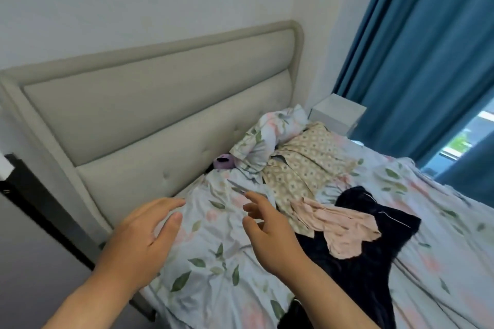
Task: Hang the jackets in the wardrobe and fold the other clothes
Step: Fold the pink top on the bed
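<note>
Fingers of left hand and right hand spread, empty, above floral sheet.

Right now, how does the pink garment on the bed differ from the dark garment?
The pink garment is pale and small; the dark garment is near-black and far larger. The pink garment lies partly on top of the dark garment, which rests on the sheet. Both are crumpled, unfolded.

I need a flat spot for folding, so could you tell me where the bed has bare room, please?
Bare floral bedsheet lies under the left hand and right hand, between the padded beige headboard and the black garment. A second patch lies between that garment and the blue curtain. Crowded middle: beige patterned shirt, pale pink garment and black one overlap.
</note>
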Demonstrator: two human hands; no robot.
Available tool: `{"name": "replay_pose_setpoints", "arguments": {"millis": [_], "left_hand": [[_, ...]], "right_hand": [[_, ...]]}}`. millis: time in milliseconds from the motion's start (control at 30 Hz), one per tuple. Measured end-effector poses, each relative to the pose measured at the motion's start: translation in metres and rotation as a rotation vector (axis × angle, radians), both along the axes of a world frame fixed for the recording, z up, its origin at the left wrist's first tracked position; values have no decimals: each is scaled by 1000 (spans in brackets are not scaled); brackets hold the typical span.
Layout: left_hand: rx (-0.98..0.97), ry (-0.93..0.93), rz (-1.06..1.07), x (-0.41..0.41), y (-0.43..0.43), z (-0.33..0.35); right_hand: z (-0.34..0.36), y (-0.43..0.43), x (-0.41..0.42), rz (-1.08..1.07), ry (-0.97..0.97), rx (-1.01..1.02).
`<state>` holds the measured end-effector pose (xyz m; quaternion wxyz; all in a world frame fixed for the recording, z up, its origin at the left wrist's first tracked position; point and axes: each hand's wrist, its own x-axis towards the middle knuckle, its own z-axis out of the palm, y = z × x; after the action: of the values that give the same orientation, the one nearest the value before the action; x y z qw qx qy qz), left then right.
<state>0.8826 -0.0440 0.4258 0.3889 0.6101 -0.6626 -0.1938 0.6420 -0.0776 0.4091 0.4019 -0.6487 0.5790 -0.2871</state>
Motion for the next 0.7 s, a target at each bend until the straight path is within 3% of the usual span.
{"name": "replay_pose_setpoints", "arguments": {"millis": [300,533,700], "left_hand": [[122,-25,-337,-55,-19,-9],[196,-17,-479,-139,-30,-37],[270,-114,-582,-221,-36,-69]], "right_hand": [[16,86,-85,-297,114,27],[-16,117,-164,-577,129,116],[-45,129,-216,-691,109,148]]}}
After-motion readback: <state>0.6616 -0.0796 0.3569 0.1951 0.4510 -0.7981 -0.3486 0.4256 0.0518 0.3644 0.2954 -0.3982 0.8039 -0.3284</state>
